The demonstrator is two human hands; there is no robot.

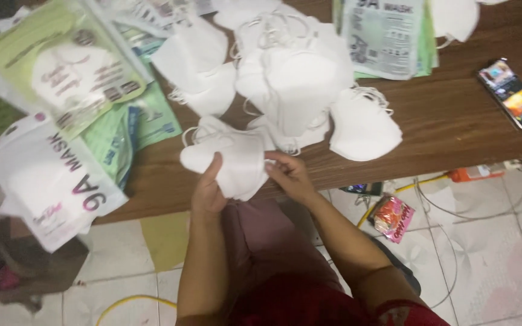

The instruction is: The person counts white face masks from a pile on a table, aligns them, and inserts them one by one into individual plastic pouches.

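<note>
A folded white face mask (234, 160) is held at the near edge of the wooden table (454, 121). My left hand (208, 188) grips its lower left side, thumb up against it. My right hand (288, 174) pinches its right edge. Just beyond lies a loose pile of white masks (291, 78) with ear loops, and one more white mask (364, 127) sits to the right of the pile.
Mask packets lie in a heap at the left: a white packet (43, 181) and green packets (61, 60). More packets (385, 36) stand at the back. A phone (512, 93) lies at the right. Cables and a red snack bag (392, 217) are on the tiled floor.
</note>
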